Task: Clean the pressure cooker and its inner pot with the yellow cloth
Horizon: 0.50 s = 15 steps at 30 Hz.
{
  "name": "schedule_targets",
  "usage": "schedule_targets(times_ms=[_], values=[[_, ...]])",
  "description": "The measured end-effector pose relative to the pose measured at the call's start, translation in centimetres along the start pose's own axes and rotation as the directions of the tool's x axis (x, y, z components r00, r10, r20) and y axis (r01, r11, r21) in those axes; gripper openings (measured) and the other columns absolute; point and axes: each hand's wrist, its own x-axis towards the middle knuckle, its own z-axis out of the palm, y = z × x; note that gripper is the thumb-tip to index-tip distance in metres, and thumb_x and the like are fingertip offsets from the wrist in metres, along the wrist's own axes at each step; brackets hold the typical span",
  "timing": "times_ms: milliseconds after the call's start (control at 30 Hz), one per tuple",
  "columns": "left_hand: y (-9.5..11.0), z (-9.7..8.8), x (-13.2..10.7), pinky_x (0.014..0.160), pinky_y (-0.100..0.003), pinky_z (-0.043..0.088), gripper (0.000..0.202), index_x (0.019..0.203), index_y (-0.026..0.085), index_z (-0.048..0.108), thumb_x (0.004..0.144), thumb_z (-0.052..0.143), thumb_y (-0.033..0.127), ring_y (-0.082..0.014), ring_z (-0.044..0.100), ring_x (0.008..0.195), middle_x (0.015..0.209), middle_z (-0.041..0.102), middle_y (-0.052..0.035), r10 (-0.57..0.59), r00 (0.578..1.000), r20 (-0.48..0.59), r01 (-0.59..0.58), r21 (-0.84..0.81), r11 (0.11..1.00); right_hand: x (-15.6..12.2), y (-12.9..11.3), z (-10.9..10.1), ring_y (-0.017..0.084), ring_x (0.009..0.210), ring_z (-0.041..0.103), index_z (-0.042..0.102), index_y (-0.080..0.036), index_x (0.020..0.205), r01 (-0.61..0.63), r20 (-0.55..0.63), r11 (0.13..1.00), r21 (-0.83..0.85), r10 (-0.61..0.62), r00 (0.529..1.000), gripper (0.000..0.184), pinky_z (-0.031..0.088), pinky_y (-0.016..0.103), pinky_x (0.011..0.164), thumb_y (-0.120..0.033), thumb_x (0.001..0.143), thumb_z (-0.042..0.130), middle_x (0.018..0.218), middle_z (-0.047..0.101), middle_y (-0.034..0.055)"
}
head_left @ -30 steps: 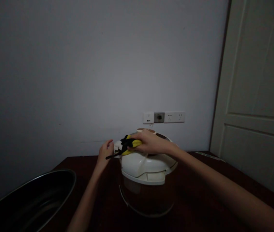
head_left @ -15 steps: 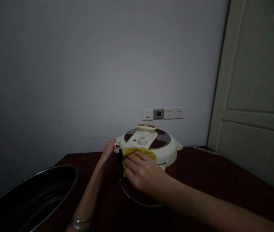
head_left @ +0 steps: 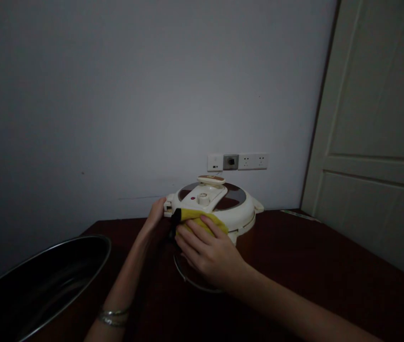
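Note:
A pressure cooker [head_left: 248, 216] with a white lid, brown panels, a top handle and a valve knob stands on the dark table. My left hand [head_left: 156, 214] grips the white handle on its left side, the fingers partly hidden behind it. A yellow cloth [head_left: 197, 216] with a black edge lies under the closed fingers of my right hand [head_left: 207, 249], which presses it against the near side of the lid's rim. Below that hand the cooker's dark body curves down and is partly covered.
At the lower left is a large dark pot [head_left: 45, 285] with a shiny rim. Behind the cooker, sockets [head_left: 252, 161] are set in the pale wall. A white panelled door [head_left: 376, 199] stands at the right. A flat strip [head_left: 300, 215] lies near the table's back edge.
My right hand and the cloth have slid slightly lower along the lid's near side. My left hand keeps its hold on the side handle. The whole view has shifted a little.

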Motion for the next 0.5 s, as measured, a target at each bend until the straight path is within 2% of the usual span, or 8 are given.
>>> schedule_targets(times_ms=[133, 233, 300, 367, 433, 467, 500], values=[[-0.7, -0.3, 1.1, 0.05, -0.025, 0.036, 0.026, 0.06, 0.017, 0.057, 0.059, 0.052, 0.042, -0.0138, 0.047, 0.053, 0.056, 0.056, 0.0004, 0.006, 0.998, -0.063, -0.002, 0.074, 0.997, -3.6, 1.2, -0.1, 0.016, 0.108, 0.053, 0.064, -0.02, 0.112, 0.042, -0.166, 0.999, -0.013, -0.044, 0.985, 0.026, 0.033, 0.037, 0.105, -0.014, 0.091, 0.05, 0.114, 0.068, -0.0008], [-1.0, -0.4, 1.6, 0.05, -0.025, 0.035, 0.027, 0.059, 0.018, 0.055, 0.057, 0.05, 0.045, -0.0137, 0.046, 0.053, 0.056, 0.055, 0.001, 0.005, 0.998, -0.068, 0.001, 0.088, 0.996, -6.0, 2.6, -0.1, 0.015, 0.099, 0.056, 0.066, -0.021, 0.11, 0.057, -0.286, 0.998, 0.025, -0.048, 0.957, 0.028, 0.036, 0.038, 0.102, -0.012, 0.089, 0.051, 0.104, 0.071, 0.0003], [-1.0, -0.4, 1.6, 0.049, -0.025, 0.035, 0.027, 0.058, 0.018, 0.054, 0.057, 0.048, 0.045, -0.0138, 0.046, 0.052, 0.056, 0.054, 0.0012, -0.003, 0.998, -0.061, 0.008, 0.094, 0.996, -7.9, 3.5, 0.2, 0.017, 0.1, 0.056, 0.066, -0.022, 0.112, 0.039, -0.339, 0.996, 0.085, -0.008, 0.941, 0.03, 0.04, 0.041, 0.1, -0.012, 0.089, 0.05, 0.101, 0.07, 0.0025], [-0.9, -0.3, 1.5, 0.049, -0.025, 0.035, 0.027, 0.058, 0.018, 0.054, 0.058, 0.047, 0.045, -0.0139, 0.046, 0.052, 0.056, 0.054, 0.0012, 0.0, 0.998, -0.065, 0.006, 0.101, 0.995, -10.1, 4.2, 0.8, 0.02, 0.107, 0.054, 0.063, -0.025, 0.118, -0.024, -0.372, 0.988, 0.155, 0.081, 0.925, 0.035, 0.045, 0.042, 0.097, -0.011, 0.087, 0.053, 0.105, 0.067, 0.0048], [-0.8, -0.2, 1.4, 0.049, -0.025, 0.035, 0.027, 0.057, 0.018, 0.054, 0.058, 0.047, 0.044, -0.014, 0.046, 0.053, 0.055, 0.053, 0.0011, 0.013, 0.997, -0.08, -0.004, 0.11, 0.994, -12.1, 5.0, 1.8, 0.022, 0.116, 0.051, 0.06, -0.028, 0.123, -0.162, -0.399, 0.959, 0.233, 0.246, 0.883, 0.043, 0.047, 0.041, 0.095, -0.009, 0.084, 0.057, 0.114, 0.063, 0.0064], [-0.7, -0.2, 1.3, 0.049, -0.025, 0.035, 0.027, 0.057, 0.018, 0.054, 0.058, 0.046, 0.044, -0.014, 0.046, 0.053, 0.055, 0.053, 0.001, 0.02, 0.996, -0.088, -0.01, 0.113, 0.994, -12.8, 5.4, 2.4, 0.023, 0.118, 0.05, 0.059, -0.029, 0.124, -0.26, -0.411, 0.923, 0.283, 0.361, 0.837, 0.046, 0.048, 0.042, 0.095, -0.009, 0.083, 0.058, 0.119, 0.06, 0.0072], [-0.7, -0.1, 1.3, 0.049, -0.025, 0.035, 0.027, 0.057, 0.018, 0.054, 0.058, 0.046, 0.044, -0.0141, 0.045, 0.053, 0.055, 0.053, 0.0009, 0.026, 0.995, -0.097, -0.015, 0.117, 0.993, -13.4, 5.7, 3.0, 0.023, 0.12, 0.05, 0.058, -0.029, 0.125, -0.366, -0.416, 0.867, 0.339, 0.487, 0.768, 0.046, 0.048, 0.043, 0.096, -0.009, 0.084, 0.057, 0.124, 0.057, 0.0079]])
